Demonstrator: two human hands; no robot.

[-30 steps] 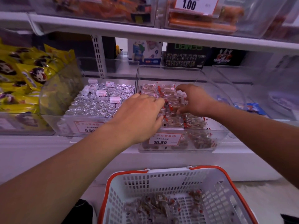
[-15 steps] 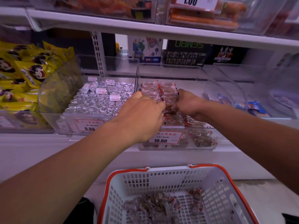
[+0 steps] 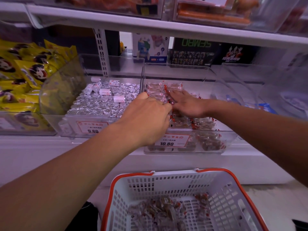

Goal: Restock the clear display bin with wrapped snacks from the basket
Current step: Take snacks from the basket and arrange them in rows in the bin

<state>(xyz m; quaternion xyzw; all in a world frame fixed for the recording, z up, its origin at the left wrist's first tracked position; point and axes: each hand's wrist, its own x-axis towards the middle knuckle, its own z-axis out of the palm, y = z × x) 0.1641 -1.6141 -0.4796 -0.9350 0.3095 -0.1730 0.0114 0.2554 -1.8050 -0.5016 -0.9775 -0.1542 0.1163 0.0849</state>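
The clear display bin (image 3: 230,139) sits on the middle shelf and carries a 10.80 price label (image 3: 170,140) on its front. Wrapped snacks (image 3: 156,89) in clear film with red ends lie in rows inside it. My left hand (image 3: 146,119) is over the bin's front left part, with its fingers curled down into the snacks and the fingertips hidden. My right hand (image 3: 186,104) lies flat on the snacks, fingers spread and pointing left. Below stands the white basket (image 3: 166,180) with an orange rim, with several more wrapped snacks (image 3: 163,210) on its bottom.
Left of the bin is another clear bin (image 3: 70,129) of silver foil sweets, priced 9.80. Yellow snack bags (image 3: 25,77) fill the far left. To the right stands a clear bin (image 3: 241,90) with blue packets (image 3: 265,108). An upper shelf (image 3: 150,29) overhangs the bins.
My right hand has gone from arched, to tucked close to my left hand, to flat and spread over the snacks. My left hand stays curled at the same spot.
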